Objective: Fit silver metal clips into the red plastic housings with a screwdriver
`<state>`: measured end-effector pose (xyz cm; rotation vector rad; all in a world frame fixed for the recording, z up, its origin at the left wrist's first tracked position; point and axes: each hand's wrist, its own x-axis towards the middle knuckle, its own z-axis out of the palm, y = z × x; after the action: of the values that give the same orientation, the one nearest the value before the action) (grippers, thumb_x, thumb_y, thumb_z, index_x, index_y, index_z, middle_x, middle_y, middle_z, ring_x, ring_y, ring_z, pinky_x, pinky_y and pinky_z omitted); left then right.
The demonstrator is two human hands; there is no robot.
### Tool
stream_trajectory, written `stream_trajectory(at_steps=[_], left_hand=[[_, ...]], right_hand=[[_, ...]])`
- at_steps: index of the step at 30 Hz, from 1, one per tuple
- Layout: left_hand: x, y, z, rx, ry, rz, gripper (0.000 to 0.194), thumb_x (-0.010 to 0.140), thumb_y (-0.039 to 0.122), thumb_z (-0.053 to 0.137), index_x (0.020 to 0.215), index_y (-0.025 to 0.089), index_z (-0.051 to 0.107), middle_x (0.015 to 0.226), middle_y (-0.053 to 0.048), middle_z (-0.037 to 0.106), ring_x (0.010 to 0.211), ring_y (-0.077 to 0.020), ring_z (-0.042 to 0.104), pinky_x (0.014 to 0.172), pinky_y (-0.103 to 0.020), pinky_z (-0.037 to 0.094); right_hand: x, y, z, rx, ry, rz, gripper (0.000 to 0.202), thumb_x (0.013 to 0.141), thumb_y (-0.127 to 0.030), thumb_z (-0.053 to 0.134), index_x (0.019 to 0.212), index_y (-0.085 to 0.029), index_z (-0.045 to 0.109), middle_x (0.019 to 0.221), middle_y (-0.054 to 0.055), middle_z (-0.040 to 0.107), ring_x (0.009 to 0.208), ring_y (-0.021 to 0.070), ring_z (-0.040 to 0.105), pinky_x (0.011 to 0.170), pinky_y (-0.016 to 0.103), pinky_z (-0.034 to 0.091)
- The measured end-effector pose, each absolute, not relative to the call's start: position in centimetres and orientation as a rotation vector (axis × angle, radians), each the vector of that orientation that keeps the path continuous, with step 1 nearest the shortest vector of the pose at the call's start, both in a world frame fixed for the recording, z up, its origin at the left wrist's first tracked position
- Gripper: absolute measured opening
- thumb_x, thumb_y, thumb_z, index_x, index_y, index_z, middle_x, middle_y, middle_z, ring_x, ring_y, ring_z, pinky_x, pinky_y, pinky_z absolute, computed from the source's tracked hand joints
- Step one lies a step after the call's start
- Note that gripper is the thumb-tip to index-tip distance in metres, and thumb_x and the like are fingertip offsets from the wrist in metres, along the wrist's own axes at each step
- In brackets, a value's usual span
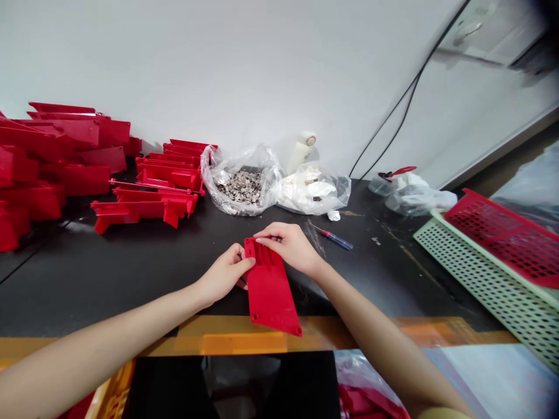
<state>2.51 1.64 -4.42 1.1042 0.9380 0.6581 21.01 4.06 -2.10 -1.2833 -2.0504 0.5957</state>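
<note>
A flat red plastic part (271, 294) with slots near its top and holes at its corners is held tilted over the table's front edge. My left hand (226, 270) grips its upper left side, thumb on the face and fingers behind. At the top edge, my right hand (290, 244) has its fingers closed near the slots; whether a small piece is pinched there is hidden. Beyond the hands, an open clear plastic bag (215, 192) holds many small metal clips (243, 186). A screwdriver (336, 238) with a blue and red handle lies right of my right hand.
Red plastic parts are piled (74, 151) at the left and lined up (148, 203) nearer the middle. A second bag (323, 189) and a white bottle (302, 152) stand by the wall. Baskets, green (480, 273) and red (502, 233), are at right. Orange tape (244, 343) covers the table edge.
</note>
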Motion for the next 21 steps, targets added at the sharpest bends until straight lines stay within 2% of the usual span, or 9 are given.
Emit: stream_trajectory(at_steps=[5,11,14,17,19,21], left_hand=[[2.5,1.6,-4.3,1.106,0.945,0.657,0.02,0.086,0.028,0.052,0.076,0.02,0.037,0.064,0.008,0.055,0.055,-0.0075,0.057,0.053,-0.019,0.047],[2.5,1.6,-4.2,1.095,0.944,0.662,0.02,0.086,0.027,0.054,0.076,0.019,0.038,0.065,0.007,0.055,0.056,-0.0076,0.058,0.053,-0.018,0.047],[2.5,1.6,-4.1,1.083,0.948,0.662,0.02,0.086,0.026,0.055,0.075,0.019,0.038,0.063,0.007,0.056,0.054,-0.008,0.058,0.052,-0.018,0.047],[2.5,1.4,-3.9,1.057,0.96,0.658,0.02,0.087,0.024,0.054,0.074,0.019,0.038,0.061,0.007,0.057,0.052,-0.0084,0.058,0.051,-0.018,0.047],[2.5,1.4,-3.7,1.027,0.975,0.656,0.021,0.088,0.022,0.053,0.073,0.019,0.039,0.06,0.006,0.058,0.05,-0.0087,0.058,0.05,-0.019,0.047],[2.5,1.5,-3.6,0.986,0.999,0.669,0.02,0.089,0.021,0.052,0.074,0.019,0.039,0.06,0.005,0.058,0.05,-0.0087,0.058,0.05,-0.019,0.047]], right_hand=[[20.9,4.0,-2.1,-1.302,-2.148,0.41,0.016,0.085,-0.012,0.06,0.085,-0.019,0.074,0.086,0.004,0.071,0.081,0.0156,0.063,0.074,0.028,0.047],[20.6,3.5,-2.1,-1.321,-2.259,0.266,0.017,0.087,-0.019,0.058,0.085,-0.019,0.075,0.093,0.007,0.068,0.088,0.0188,0.061,0.08,0.033,0.047],[20.8,3.6,-1.6,-1.323,-2.3,0.261,0.019,0.088,-0.021,0.057,0.088,-0.021,0.076,0.097,0.005,0.069,0.091,0.0182,0.062,0.084,0.032,0.048],[22.6,4.0,-0.4,-1.44,-2.18,0.209,0.029,0.094,-0.03,0.046,0.101,-0.021,0.073,0.107,0.005,0.07,0.097,0.0169,0.063,0.087,0.03,0.049],[24.9,4.2,0.4,-1.614,-2.015,0.126,0.039,0.097,-0.037,0.037,0.116,-0.02,0.067,0.114,0.008,0.068,0.101,0.0203,0.063,0.087,0.034,0.049],[27.7,4.1,0.8,-1.802,-1.896,0.069,0.043,0.095,-0.042,0.038,0.117,-0.018,0.067,0.114,0.011,0.069,0.099,0.0256,0.064,0.087,0.041,0.049]])
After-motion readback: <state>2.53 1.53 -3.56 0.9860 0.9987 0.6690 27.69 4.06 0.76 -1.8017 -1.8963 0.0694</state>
